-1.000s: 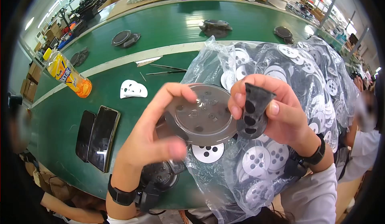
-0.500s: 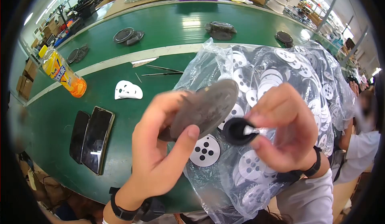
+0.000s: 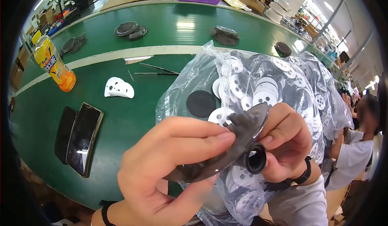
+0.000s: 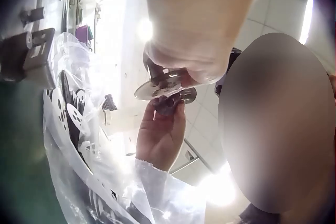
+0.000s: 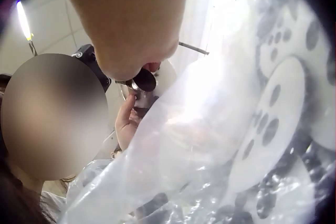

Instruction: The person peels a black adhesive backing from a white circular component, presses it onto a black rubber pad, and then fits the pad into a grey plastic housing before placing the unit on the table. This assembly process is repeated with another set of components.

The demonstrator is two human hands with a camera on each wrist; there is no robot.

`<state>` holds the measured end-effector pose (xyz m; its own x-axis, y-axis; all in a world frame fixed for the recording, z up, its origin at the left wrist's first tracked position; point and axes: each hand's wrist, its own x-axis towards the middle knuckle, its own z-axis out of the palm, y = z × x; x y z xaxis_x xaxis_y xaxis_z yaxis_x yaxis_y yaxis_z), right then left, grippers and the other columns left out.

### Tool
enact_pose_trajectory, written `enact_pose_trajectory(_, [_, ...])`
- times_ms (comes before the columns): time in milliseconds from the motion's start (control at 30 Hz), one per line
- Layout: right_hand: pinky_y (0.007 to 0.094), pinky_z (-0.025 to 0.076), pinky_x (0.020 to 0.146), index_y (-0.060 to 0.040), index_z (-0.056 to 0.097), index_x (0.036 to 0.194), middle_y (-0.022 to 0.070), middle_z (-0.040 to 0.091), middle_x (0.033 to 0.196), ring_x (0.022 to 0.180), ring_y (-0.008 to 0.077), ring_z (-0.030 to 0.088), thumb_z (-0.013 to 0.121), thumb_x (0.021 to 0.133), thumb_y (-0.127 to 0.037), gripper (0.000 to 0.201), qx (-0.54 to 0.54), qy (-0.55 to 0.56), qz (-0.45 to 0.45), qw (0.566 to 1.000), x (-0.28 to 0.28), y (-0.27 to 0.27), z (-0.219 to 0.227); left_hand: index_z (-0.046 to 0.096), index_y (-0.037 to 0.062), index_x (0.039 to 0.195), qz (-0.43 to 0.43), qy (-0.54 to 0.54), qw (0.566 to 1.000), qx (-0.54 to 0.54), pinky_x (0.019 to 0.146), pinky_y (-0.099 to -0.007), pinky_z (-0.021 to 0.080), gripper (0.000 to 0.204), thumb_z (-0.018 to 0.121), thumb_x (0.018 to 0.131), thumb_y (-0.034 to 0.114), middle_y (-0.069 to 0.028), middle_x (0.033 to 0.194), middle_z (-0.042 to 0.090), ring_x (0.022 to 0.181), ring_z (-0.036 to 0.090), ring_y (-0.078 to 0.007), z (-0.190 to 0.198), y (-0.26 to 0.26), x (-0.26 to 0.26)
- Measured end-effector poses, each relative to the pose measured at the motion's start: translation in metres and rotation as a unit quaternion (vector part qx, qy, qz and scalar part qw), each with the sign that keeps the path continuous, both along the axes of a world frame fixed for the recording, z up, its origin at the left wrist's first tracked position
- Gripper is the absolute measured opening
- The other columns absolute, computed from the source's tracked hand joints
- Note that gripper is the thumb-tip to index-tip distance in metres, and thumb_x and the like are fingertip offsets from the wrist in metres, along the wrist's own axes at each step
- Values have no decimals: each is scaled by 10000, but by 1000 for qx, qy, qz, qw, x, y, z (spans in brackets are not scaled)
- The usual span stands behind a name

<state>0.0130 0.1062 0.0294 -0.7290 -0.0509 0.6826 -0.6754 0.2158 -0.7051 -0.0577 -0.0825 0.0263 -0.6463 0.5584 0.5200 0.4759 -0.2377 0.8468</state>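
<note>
My left hand (image 3: 161,167) grips a dark, see-through round plastic part (image 3: 250,133), held tilted above the plastic bag. Against its right edge, my right hand (image 3: 289,139) pinches a small dark curled piece (image 3: 256,159), whose round opening faces down and toward me. The left wrist view shows the plastic part (image 4: 149,90) between both hands, with the right fingers close under it. In the right wrist view the dark opening (image 5: 145,79) sits beside the right fingers. Behind the hands lies a black disc (image 3: 201,104).
A clear bag (image 3: 169,100) of white discs with dark holes fills the right side. To the left are a curled white piece (image 3: 119,88), tweezers (image 3: 155,71), two phones (image 3: 83,139) and a drink bottle (image 3: 54,64). Similar dark parts (image 3: 131,30) sit on the green belt behind.
The plastic part has tilted from facing up to nearly edge-on. The right hand has turned the dark piece and brought it against the part; the left hand has closed more firmly around it.
</note>
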Motion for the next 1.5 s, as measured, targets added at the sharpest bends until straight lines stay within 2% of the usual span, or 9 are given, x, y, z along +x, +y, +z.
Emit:
enact_pose_trajectory(200, [305, 466, 736, 12, 553, 939, 139, 566, 913, 830, 207, 584, 639, 731, 72, 234, -36, -81, 11, 996, 3, -6, 3, 529, -23, 925, 2, 51, 999, -8, 732, -287, 435, 225, 642, 767, 91, -241, 978, 553, 815, 549, -204, 0, -2, -5])
enact_pose_trajectory(267, [263, 421, 758, -46, 462, 849, 119, 539, 897, 833, 161, 537, 666, 789, -211, 269, -27, -100, -28, 994, 2, -7, 2, 524, -23, 918, 3, 51, 999, -6, 730, -290, 435, 228, 645, 766, 96, -232, 969, 552, 808, 547, -201, -1, -2, -5])
enact_pose_trajectory(400, [252, 417, 749, -59, 455, 846, 98, 535, 887, 824, 140, 527, 673, 791, -221, 278, -97, -139, -32, 985, 1, -12, -1, 517, -33, 902, -53, 103, 993, 4, 679, -265, 410, 239, 649, 763, 110, -188, 923, 542, 761, 515, -172, 0, -2, -20])
enact_pose_trajectory(467, [294, 414, 817, 25, 516, 991, 127, 540, 973, 898, 174, 535, 573, 807, 45, 194, -101, -125, 53, 986, -1, -4, -5, 519, -40, 905, -1, 57, 998, 28, 655, -252, 389, 251, 653, 763, 118, -171, 908, 535, 740, 493, -156, -6, 3, -5])
enact_pose_trajectory(700, [293, 409, 862, 32, 506, 1010, 116, 534, 989, 938, 161, 525, 557, 850, 2, 171, -178, -168, 55, 968, 0, -13, -6, 528, -55, 920, 78, -34, 996, 25, 588, -209, 335, 288, 666, 761, 141, -147, 901, 519, 687, 438, -109, -6, 5, 5])
enact_pose_trajectory(767, [232, 440, 736, -51, 459, 864, 60, 562, 908, 821, 114, 549, 676, 802, -200, 271, -181, -208, -59, 959, 0, -23, 0, 529, -53, 918, 66, -16, 997, 38, 584, -205, 333, 283, 664, 760, 139, -146, 904, 518, 684, 439, -106, -8, 6, 1])
enact_pose_trajectory(1033, [237, 447, 748, -15, 486, 899, 76, 576, 930, 840, 117, 557, 661, 812, -156, 241, -189, -221, -75, 954, 0, -24, -1, 536, -51, 905, 65, 96, 993, 8, 575, -206, 342, 279, 666, 746, 138, -143, 914, 516, 672, 447, -106, -17, 5, -3])
enact_pose_trajectory(1333, [234, 438, 746, -20, 478, 878, 69, 563, 910, 824, 114, 546, 654, 812, -149, 228, -164, -191, -81, 964, 0, -27, -1, 546, -56, 894, 60, 58, 995, -62, 546, -197, 332, 284, 670, 745, 152, -143, 916, 519, 648, 443, -92, -8, -5, -6])
enact_pose_trajectory(1500, [241, 416, 744, -15, 480, 893, 78, 542, 883, 823, 125, 520, 635, 820, -129, 206, -112, -171, -80, 976, 1, -23, 0, 547, -65, 905, 38, -19, 998, 42, 562, -195, 331, 294, 673, 743, 146, -146, 907, 520, 666, 442, -93, -10, 7, 2])
